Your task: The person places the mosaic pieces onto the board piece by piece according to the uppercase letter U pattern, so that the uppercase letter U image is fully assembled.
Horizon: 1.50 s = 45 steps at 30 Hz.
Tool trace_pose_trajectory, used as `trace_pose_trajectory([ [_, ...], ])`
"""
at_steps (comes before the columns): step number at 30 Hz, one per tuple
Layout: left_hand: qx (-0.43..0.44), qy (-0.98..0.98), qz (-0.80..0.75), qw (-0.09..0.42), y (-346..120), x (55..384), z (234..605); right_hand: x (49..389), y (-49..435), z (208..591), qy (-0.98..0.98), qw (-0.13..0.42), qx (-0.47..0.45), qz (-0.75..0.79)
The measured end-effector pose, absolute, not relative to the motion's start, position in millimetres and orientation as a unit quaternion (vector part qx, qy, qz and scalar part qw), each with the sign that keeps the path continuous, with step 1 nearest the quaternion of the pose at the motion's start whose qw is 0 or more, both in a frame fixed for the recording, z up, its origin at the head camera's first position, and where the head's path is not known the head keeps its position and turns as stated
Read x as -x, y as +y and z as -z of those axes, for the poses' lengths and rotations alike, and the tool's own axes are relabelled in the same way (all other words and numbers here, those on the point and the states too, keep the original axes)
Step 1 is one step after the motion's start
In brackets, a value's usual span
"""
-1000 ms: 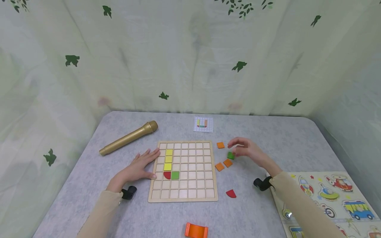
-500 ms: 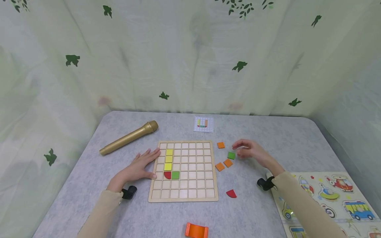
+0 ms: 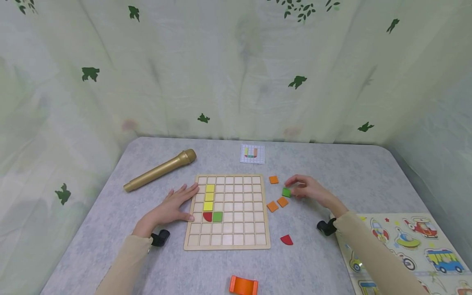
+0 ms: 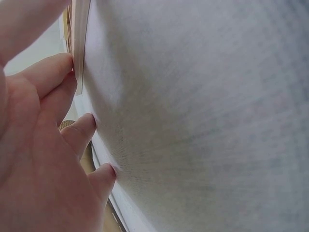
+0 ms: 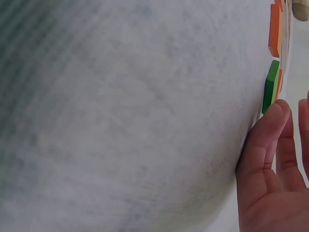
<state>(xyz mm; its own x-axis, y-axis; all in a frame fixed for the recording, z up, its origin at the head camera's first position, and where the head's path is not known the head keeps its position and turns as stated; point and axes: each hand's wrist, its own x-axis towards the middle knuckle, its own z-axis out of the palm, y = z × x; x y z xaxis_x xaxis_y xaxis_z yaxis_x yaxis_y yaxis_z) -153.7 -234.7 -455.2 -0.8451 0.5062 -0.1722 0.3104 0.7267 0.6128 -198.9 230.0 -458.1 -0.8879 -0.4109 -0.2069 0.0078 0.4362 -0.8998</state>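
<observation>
My left hand (image 3: pixel 167 210) rests with spread fingers at the left edge of a wooden grid board (image 3: pixel 237 243). In the left wrist view its fingertips (image 4: pixel 65 63) touch the board's side and the tabletop. On the grid sit several yellow squares (image 3: pixel 209 197) in a column, a red quarter-round piece (image 3: pixel 207 216) below them and a green square (image 3: pixel 217 216) beside it. My right hand (image 3: pixel 309 190) is at a loose green square tile (image 3: pixel 286 192), thumb at its near edge and index finger arched above. The right wrist view shows the tile (image 5: pixel 271 87) flat on the table, not gripped.
Orange squares (image 3: pixel 273 180) lie around the green tile, and a red quarter-round (image 3: pixel 286 240) lies nearer. A pattern card (image 3: pixel 252 154) and gold microphone (image 3: pixel 160 170) are at the back. An orange arched block (image 3: pixel 243 285) is in front, a picture puzzle board (image 3: pixel 405 262) at right.
My right hand first drew back to the right from the green tile, then came left again to its edge. The left hand and the pieces have stayed in place.
</observation>
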Motion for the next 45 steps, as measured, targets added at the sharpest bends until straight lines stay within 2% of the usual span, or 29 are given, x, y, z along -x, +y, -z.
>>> trace_pose_trajectory([
  [6, -0.223, 0.914, -0.294, 0.166, -235, 154, 455, 198, 223, 457, 0.841, 0.200, 0.142, 0.482],
  [13, -0.224, 0.914, -0.293, 0.167, -235, 154, 455, 199, 217, 459, 0.869, 0.160, 0.181, 0.431],
  [21, -0.224, 0.915, -0.291, 0.165, -235, 154, 456, 200, 212, 458, 0.886, 0.147, 0.189, 0.397],
  [32, -0.222, 0.913, -0.300, 0.168, -236, 154, 455, 200, 213, 459, 0.879, 0.146, 0.158, 0.425],
  [45, -0.223, 0.912, -0.303, 0.166, -235, 153, 454, 195, 207, 451, 0.825, 0.187, 0.155, 0.511],
])
